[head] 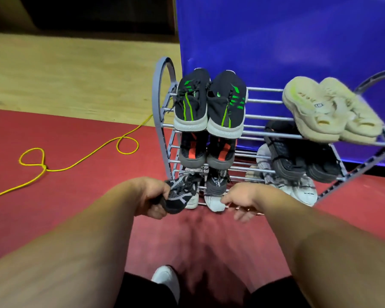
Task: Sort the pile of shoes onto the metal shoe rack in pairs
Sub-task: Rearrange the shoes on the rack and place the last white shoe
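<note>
The metal shoe rack (265, 117) stands on the red floor against a blue panel. Its top tier carries black-and-green sneakers (209, 103) at the left and cream slides (327, 110) at the right. Black-and-orange sneakers (206, 152) and black shoes (298, 156) fill the middle tier. Grey-white sneakers (302, 190) sit at the bottom right. My left hand (151, 197) grips a black-and-white knit sneaker (180, 194) at the bottom tier's left end, beside its mate (216, 190) on the rack. My right hand (242, 203) hovers open just right of that mate, fingers spread.
A yellow cord (76, 161) loops over the red mat (65, 207) to the left of the rack. Wooden flooring (76, 74) lies beyond it. My white shoe (167, 281) and dark trouser legs show at the bottom edge.
</note>
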Available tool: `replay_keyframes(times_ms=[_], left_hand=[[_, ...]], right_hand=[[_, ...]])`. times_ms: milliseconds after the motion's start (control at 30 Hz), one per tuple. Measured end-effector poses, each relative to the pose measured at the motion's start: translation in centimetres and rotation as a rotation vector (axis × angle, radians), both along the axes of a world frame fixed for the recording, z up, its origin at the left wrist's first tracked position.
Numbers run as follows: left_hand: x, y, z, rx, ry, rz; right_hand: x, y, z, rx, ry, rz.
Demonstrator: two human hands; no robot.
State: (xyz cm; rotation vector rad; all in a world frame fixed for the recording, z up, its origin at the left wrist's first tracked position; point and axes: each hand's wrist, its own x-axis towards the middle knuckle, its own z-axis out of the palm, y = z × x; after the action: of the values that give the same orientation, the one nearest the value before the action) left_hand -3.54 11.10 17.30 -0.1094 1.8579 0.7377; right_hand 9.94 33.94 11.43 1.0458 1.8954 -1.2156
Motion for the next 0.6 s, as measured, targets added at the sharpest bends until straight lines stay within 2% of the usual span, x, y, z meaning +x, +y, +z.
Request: replay_keyframes(times_ms=[100,200,400,467,600], left_hand=[[1.3,-1.2,2.9,0.010,0.255,-0.047],[2.6,-2.6,5.4,0.094,0.367,-0.002],[4.5,-2.7,7.2,0.328,0.252,0.159],[4.8,-2.1,7.2,0.379,0.192,0.229],[5.2,-0.5,7.5,0.453,0.085,0.248]], right_hand=[[2.2,-0.4,2.4,0.023,0.027,-0.007],[4.4,-0.3,4.2,0.111,0.063,-0.007],[8.0,-2.0,7.5,0.120,0.203,-0.249],[9.2,-2.5,8.2,0.050,0.190,-0.302],[11.8,-2.5,9.1,-0.147,0.138,-0.275]])
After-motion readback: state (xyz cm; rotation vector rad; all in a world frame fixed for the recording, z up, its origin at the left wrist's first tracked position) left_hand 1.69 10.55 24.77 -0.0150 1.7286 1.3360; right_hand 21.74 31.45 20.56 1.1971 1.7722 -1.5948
